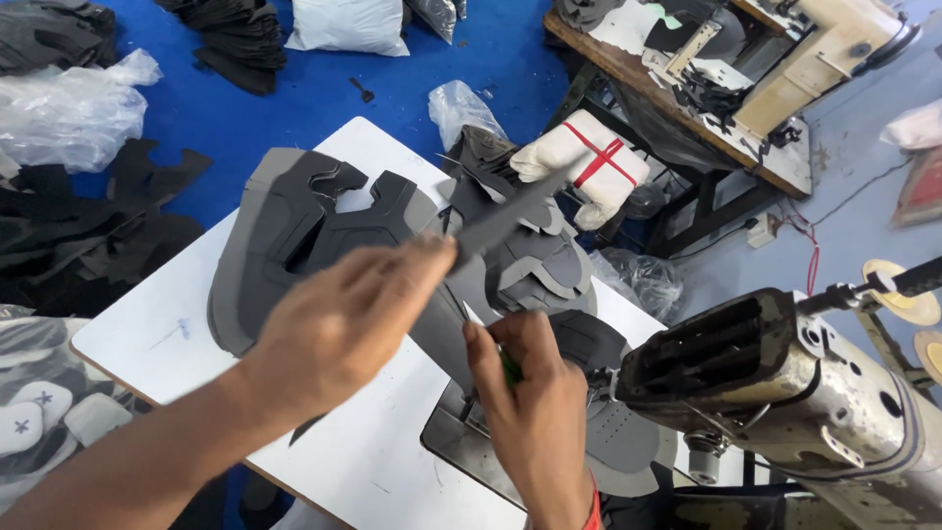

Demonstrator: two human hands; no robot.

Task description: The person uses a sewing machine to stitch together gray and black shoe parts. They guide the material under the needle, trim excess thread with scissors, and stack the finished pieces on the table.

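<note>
The left hand pinches one end of a long dark grey strip between thumb and fingers; the strip extends up and away from the grip, blurred. The right hand, just beside and below the left, is closed around a small green-handled tool, whose tip is hidden. Directly beneath both hands lies a grey shoe-upper panel on the metal bed of the sewing machine. Beyond the grip, stacked cut upper pieces cover the white worktable. Judging by this layout, one piece is in hand and many wait in the stacks; which are finished cannot be told.
</note>
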